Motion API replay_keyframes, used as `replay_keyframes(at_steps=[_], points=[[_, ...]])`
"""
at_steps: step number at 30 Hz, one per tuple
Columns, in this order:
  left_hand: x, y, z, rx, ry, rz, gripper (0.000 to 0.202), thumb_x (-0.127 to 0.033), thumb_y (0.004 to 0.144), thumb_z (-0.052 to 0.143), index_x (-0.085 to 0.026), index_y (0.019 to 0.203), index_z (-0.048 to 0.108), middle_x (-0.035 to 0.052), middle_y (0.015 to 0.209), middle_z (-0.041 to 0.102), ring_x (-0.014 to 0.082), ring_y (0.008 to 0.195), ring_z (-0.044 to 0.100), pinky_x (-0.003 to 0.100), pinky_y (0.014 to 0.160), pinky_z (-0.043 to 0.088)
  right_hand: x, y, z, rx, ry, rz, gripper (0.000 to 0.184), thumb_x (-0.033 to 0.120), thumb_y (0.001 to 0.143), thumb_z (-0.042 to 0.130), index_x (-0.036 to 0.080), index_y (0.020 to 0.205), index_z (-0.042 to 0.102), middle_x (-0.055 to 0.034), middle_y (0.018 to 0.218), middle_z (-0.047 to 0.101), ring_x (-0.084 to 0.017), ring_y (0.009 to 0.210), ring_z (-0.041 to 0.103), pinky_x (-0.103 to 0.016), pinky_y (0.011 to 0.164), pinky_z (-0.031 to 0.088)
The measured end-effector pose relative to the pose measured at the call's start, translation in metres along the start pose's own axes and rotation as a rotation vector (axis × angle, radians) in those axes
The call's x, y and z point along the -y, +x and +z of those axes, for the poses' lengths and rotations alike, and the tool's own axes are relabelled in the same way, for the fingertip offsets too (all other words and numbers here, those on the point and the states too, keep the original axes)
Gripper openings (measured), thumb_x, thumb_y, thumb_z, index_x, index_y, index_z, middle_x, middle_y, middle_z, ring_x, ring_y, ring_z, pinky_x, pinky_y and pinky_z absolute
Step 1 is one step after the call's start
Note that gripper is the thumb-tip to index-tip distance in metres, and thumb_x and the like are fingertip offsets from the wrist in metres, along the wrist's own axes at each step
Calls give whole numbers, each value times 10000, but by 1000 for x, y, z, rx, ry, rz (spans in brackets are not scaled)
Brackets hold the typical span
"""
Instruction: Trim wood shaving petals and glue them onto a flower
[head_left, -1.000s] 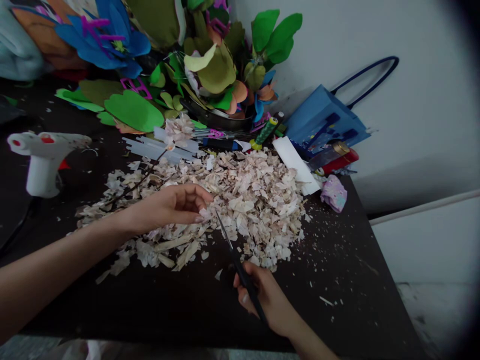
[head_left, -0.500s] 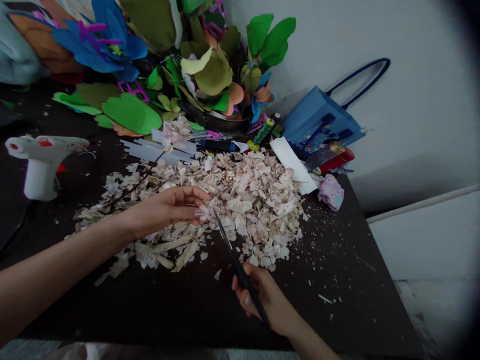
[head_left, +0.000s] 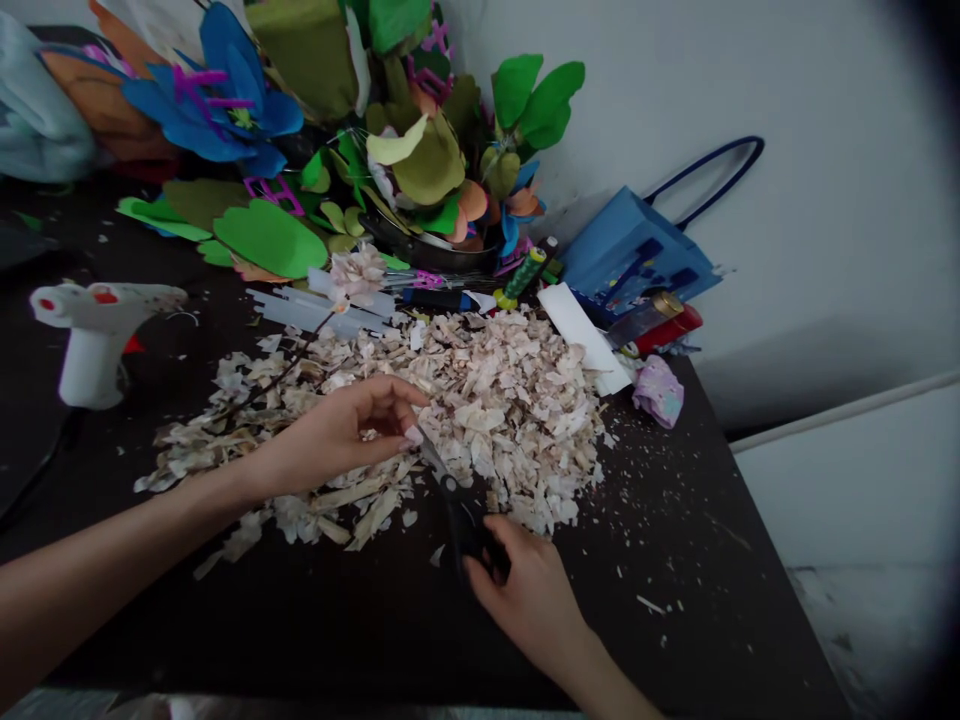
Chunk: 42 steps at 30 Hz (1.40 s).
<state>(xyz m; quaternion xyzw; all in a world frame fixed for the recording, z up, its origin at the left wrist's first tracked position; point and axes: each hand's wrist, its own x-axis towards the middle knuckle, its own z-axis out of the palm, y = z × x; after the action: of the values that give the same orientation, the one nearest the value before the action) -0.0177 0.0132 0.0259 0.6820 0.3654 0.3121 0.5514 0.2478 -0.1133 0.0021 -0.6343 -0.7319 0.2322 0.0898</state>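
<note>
My left hand (head_left: 360,430) is pinched shut on a small pale petal-like scrap (head_left: 413,435) above the pile. In my right hand (head_left: 529,590) are black-handled scissors (head_left: 450,490), with my fingers through the handles. The blade tips reach up to the scrap at my left fingertips. Under both hands spreads a wide heap of cream and pinkish dried flakes (head_left: 517,400). Left of the heap's middle lies a dark stem (head_left: 281,372) topped by a pale ruffled flower (head_left: 358,272).
A white glue gun (head_left: 97,340) stands at the left on the dark table (head_left: 337,620). Translucent glue sticks (head_left: 315,312), a green thread spool (head_left: 523,275), a white strip (head_left: 585,340) and a blue bag (head_left: 637,250) lie behind. Colourful felt flowers (head_left: 270,235) crowd the back.
My right hand has turned the scissors so their flat side and pivot show, and brought the blades against the scrap. My left hand has tightened its pinch slightly. The view has shifted a little.
</note>
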Motion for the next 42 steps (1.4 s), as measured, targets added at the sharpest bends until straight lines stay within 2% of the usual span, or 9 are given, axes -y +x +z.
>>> replay_keyframes(at_steps=[6, 15, 19, 23, 27, 32, 34, 37, 42], points=[[-1, -3, 1, -8, 92, 0, 331, -282, 912, 604, -202, 1228, 544, 51, 955, 683, 177, 851, 694, 294, 751, 546, -2, -6, 4, -87, -116, -70, 210, 257, 861, 580, 161, 1038, 640, -94, 853, 749, -257, 711, 718, -357, 662, 542], [-2, -5, 2, -13, 82, -16, 328, -318, 921, 614, -228, 1230, 547, 56, 961, 682, 196, 867, 689, 294, 752, 541, 3, -6, 1, -38, -257, -58, 227, 306, 910, 621, 149, 1070, 657, -159, 958, 758, -303, 771, 743, -386, 662, 582], [-5, -5, 3, -13, 87, -43, 323, -338, 918, 615, -231, 1218, 556, 51, 933, 657, 199, 846, 674, 285, 706, 532, 3, -11, 1, -46, -254, -87, 284, 319, 971, 553, 124, 1149, 655, -202, 1021, 745, -333, 821, 749, -412, 666, 589], [-2, -5, 3, 32, 5, -62, 346, -343, 922, 629, -240, 1240, 540, 41, 948, 647, 188, 855, 666, 297, 757, 530, 4, -13, -7, 5, -207, -102, 323, 289, 1021, 442, 121, 1184, 664, -211, 1049, 748, -342, 837, 748, -441, 687, 584], [4, -4, 4, 71, -164, -63, 361, -290, 895, 665, -235, 1228, 536, 33, 943, 654, 167, 817, 651, 283, 722, 523, 13, -4, -26, 88, -44, -104, 272, 260, 1011, 453, 175, 1060, 707, -145, 950, 755, -295, 785, 727, -405, 687, 558], [3, -1, 7, 110, -241, -53, 394, -250, 852, 688, -223, 1211, 527, 5, 876, 651, 151, 782, 641, 273, 692, 510, 40, 34, -44, -12, 418, -121, 143, 280, 939, 596, 217, 1033, 684, -58, 948, 702, -174, 726, 642, -295, 656, 500], [0, 0, 7, 126, -223, -58, 431, -243, 840, 688, -225, 1236, 517, 0, 864, 656, 154, 777, 647, 279, 688, 511, 52, 52, -45, 14, 561, -119, 165, 296, 902, 653, 211, 1043, 667, -41, 945, 661, -150, 705, 597, -268, 621, 468], [-7, 0, 5, 135, -164, -84, 462, -236, 826, 689, -228, 1254, 515, -4, 851, 666, 166, 769, 661, 289, 680, 513, 64, 71, -43, 111, 729, -130, 191, 326, 852, 722, 203, 958, 622, 6, 819, 604, -133, 671, 547, -246, 603, 433], [-14, 1, -2, 141, -81, -92, 461, -253, 828, 685, -236, 1256, 515, -4, 841, 674, 189, 794, 681, 316, 720, 532, 71, 88, -41, 178, 820, -71, 220, 350, 835, 718, 197, 788, 568, 50, 679, 523, -108, 599, 448, -239, 572, 350]])
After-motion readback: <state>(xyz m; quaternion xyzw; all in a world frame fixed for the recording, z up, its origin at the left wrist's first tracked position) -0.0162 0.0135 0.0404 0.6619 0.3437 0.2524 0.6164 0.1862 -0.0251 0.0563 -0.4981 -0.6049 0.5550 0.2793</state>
